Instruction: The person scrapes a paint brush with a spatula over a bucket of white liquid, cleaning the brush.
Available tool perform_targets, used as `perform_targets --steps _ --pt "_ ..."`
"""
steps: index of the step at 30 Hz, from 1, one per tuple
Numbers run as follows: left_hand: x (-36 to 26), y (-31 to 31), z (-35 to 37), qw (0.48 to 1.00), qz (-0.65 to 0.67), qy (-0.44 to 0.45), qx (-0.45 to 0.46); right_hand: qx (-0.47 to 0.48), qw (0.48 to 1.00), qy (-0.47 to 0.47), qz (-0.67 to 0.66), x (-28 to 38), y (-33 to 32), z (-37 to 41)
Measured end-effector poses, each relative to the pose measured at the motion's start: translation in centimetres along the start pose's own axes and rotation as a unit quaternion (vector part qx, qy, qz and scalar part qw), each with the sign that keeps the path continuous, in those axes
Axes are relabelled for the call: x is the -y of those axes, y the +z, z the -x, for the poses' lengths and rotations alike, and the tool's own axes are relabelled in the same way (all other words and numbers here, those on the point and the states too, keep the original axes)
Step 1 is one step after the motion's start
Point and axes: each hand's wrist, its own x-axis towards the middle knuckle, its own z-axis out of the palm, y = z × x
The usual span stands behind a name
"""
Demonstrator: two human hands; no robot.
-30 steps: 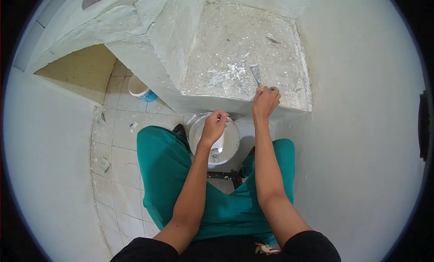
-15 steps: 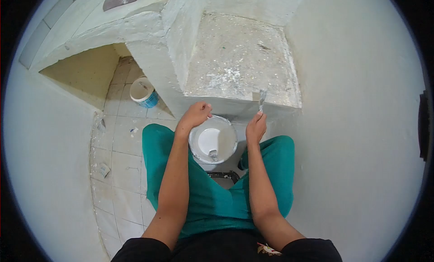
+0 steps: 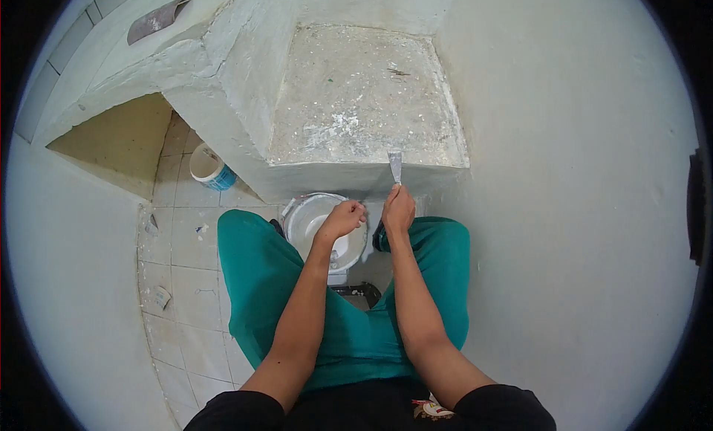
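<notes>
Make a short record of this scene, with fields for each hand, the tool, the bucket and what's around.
Right hand: grips putty knife, blade up beside ledge edge
Left hand: curled over bucket rim, grip unclear
Bucket: whitish inside, between the knees
Ledge: rough concrete, white flecks
Around: small bucket on tiled floor, flat blade on upper shelf

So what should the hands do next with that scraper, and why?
Probably lower the scraper into the bucket for paste. The right hand holds it blade-up just beside the bucket, the left hand is over the bucket's rim, and the ledge top looks rough and patchy.
</notes>
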Motion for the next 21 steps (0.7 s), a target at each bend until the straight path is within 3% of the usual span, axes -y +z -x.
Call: perform_targets --steps 2,5,8,21 --pt "0.2 -0.1 -0.1 1.000 -0.010 0.001 -0.015 0.005 1.000 0.007 0.004 -0.1 -0.2 0.1" --pt "-0.6 0.3 0.4 0.999 0.011 0.008 -0.031 -0.091 0.992 0.011 -0.085 -0.4 -1.6 -0.2" --pt "-0.1 0.4 0.1 1.000 0.015 0.010 -0.018 -0.088 0.994 0.057 -0.043 -2.1 -4.3 -1.8" --pt "1.0 3.1 -2.2 1.000 0.008 0.019 0.011 -0.036 0.999 -0.013 0.019 -7.0 -5.7 -2.5"
